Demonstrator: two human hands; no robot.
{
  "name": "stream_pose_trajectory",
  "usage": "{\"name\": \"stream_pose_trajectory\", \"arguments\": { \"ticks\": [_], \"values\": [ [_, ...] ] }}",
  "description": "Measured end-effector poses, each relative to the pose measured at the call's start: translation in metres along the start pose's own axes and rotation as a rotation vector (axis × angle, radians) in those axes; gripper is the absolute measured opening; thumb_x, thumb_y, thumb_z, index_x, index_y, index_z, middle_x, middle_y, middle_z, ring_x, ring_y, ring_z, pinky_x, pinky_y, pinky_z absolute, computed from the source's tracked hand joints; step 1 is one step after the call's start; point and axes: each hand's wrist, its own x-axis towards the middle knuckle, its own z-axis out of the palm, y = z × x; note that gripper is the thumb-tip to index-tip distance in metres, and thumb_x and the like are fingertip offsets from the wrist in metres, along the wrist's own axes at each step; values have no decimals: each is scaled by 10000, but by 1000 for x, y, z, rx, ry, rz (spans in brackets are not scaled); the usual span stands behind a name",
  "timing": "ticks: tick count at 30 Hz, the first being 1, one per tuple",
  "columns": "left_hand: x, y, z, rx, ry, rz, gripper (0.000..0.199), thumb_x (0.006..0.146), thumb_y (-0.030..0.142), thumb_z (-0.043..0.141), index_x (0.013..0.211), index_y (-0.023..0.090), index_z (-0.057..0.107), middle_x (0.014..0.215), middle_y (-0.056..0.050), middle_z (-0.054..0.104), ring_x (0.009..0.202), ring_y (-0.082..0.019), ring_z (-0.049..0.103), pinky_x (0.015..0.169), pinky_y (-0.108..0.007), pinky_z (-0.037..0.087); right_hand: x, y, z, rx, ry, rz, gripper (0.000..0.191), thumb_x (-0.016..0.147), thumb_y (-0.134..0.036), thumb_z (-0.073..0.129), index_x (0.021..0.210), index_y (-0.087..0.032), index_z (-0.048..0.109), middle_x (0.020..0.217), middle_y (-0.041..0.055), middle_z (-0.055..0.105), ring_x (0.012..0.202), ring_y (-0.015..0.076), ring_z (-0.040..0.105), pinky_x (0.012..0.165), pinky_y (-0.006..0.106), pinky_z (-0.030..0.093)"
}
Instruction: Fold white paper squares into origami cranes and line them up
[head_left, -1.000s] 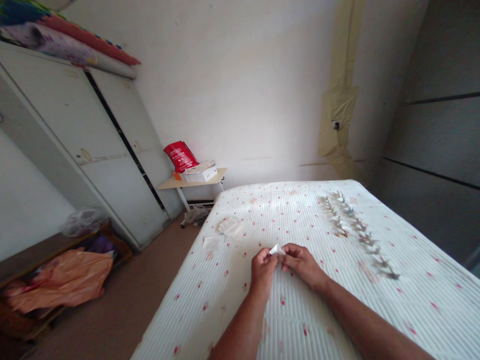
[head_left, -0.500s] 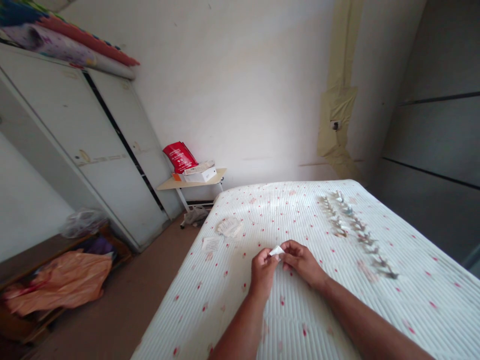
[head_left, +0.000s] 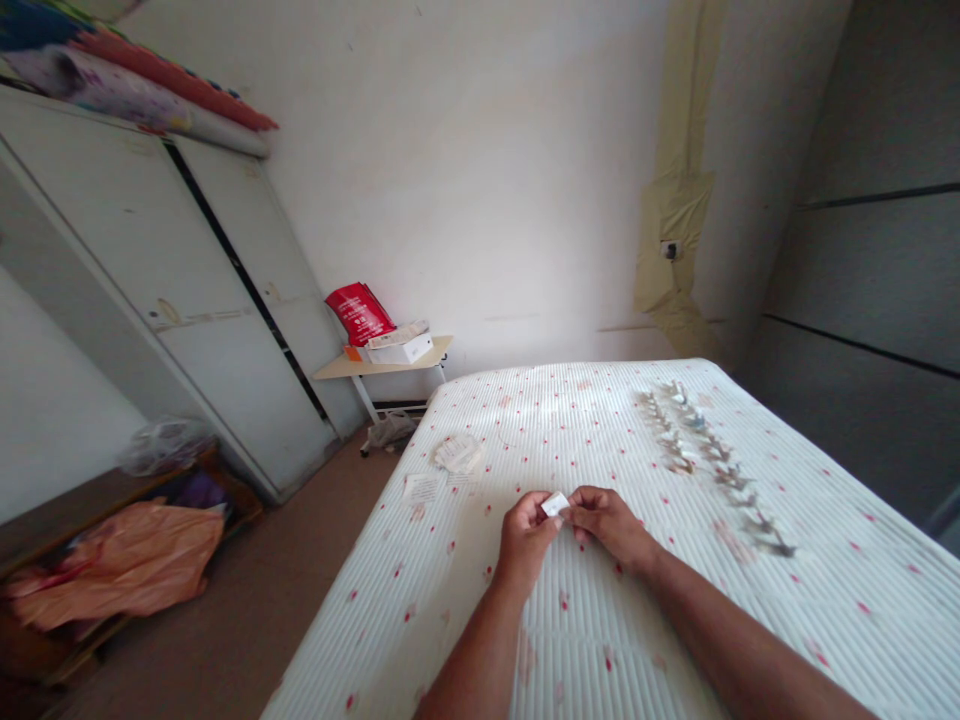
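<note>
Above the middle of a white bedspread (head_left: 450, 640) with red spots, a small folded white paper (head_left: 555, 503) is between my two hands. My left hand (head_left: 527, 530) pinches its left side with thumb and fingers. The fingers of my right hand (head_left: 604, 520) are closed on its right edge. To the right lie two rows of small folded paper figures (head_left: 724, 455). Left of my hands are a pile of pale paper pieces (head_left: 459, 453) and a flat printed sheet (head_left: 424, 487).
Beyond the bed's far left corner stands a small table (head_left: 337, 369) with a red bag (head_left: 360, 313) and a white box (head_left: 403, 349). A grey cabinet (head_left: 217, 290) is at the left. An orange plastic bag (head_left: 127, 560) lies low at the left.
The folded paper has turned slightly and shows a broader, more rectangular face. My right hand's fingers have shifted a little down; both hands still hold the paper.
</note>
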Motion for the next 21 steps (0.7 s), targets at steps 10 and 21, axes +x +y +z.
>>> {"name": "stream_pose_trajectory", "arguments": {
  "ticks": [10, 21],
  "values": [
    [2, -7, -2, 146, 49, 16, 277, 606, 167, 593, 880, 131, 584, 630, 12, 568, 598, -108, 506, 568, -193, 362, -1, -6, -1, -200, -24, -7, 222, 697, -349, 545, 572, -176, 486, 418, -62, 462, 379, 60, 351, 398, 193, 247],
    [-1, -13, -1, 442, 113, 65, 459, 624, 99, 547, 1074, 190, 532, 546, 77, 490, 528, -88, 447, 562, -185, 328, 7, 3, -5, -630, 83, 40, 205, 656, -196, 547, 463, -168, 487, 405, -41, 448, 424, 76, 392, 432, 206, 229]
  ]
}}
